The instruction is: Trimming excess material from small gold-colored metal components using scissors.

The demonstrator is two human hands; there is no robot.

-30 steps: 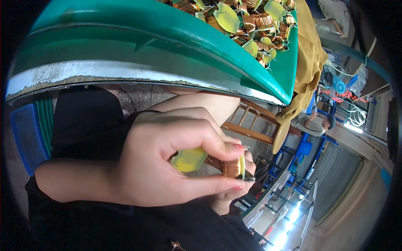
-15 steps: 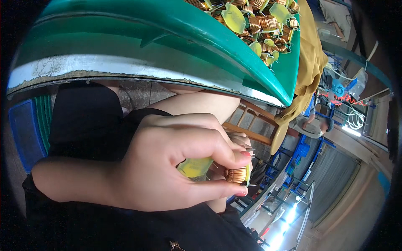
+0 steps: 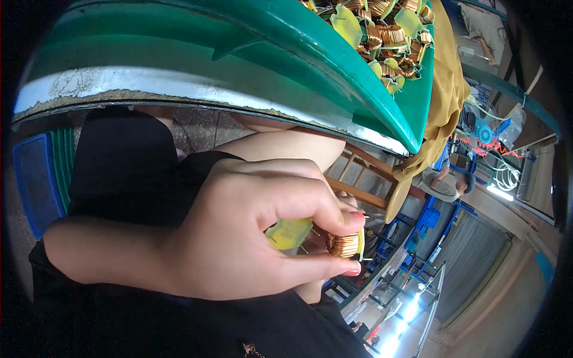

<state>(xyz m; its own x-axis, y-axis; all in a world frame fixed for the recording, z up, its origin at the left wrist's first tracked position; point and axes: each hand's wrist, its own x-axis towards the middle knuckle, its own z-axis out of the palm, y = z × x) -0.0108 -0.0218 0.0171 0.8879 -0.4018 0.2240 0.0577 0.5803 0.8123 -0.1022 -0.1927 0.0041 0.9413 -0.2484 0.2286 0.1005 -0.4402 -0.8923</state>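
- The left hand (image 3: 245, 232) pinches a small copper-wire coil with a yellow end plate (image 3: 342, 244) between thumb and forefinger; thin metal pins stick out beyond the plate.
- A yellow-green, flat-sided plate (image 3: 290, 232) shows in the hollow of that hand, thin wires beside it; whether it is gripped cannot be told.
- The right hand (image 3: 347, 201) is mostly hidden behind the left, so its grip cannot be told.
- The held coil looks fully wound and fitted with its plate; whether work on it remains, the view does not show.
- Ahead, a green plastic tray (image 3: 382, 107) holds many similar copper coils with yellow plates (image 3: 391, 36), apparently equally complete.
- The tray rests on a worn white table edge (image 3: 143, 80); a mustard-coloured cloth (image 3: 447, 77) hangs just beyond.
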